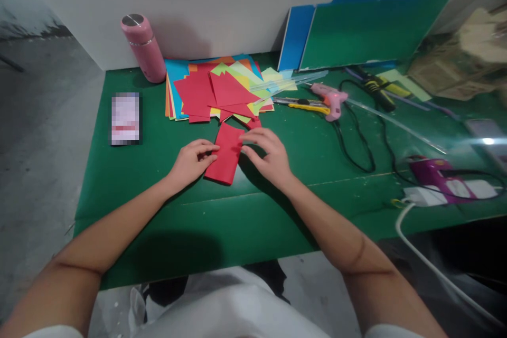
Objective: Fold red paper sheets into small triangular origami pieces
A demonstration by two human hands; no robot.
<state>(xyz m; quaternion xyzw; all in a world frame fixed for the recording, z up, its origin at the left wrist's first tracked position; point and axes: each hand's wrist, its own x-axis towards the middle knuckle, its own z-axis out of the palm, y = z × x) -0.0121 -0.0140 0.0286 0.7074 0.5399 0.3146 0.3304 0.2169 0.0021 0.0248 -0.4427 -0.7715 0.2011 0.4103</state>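
Work: red paper [225, 162], flat on green tabletop [190, 227], near coloured sheets [194, 96] | Left hand [189, 163]: digits apart, touching left edge | Right hand [274, 157]: digits spread at right edge, contact unclear through blur | Technique: steady lightly with one hand; smooth evenly with the other, keeping edges aligned.

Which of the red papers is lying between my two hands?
The narrow red rectangle between your left hand and right hand; the other red pieces lie farther away, on or beside the colored paper pile.
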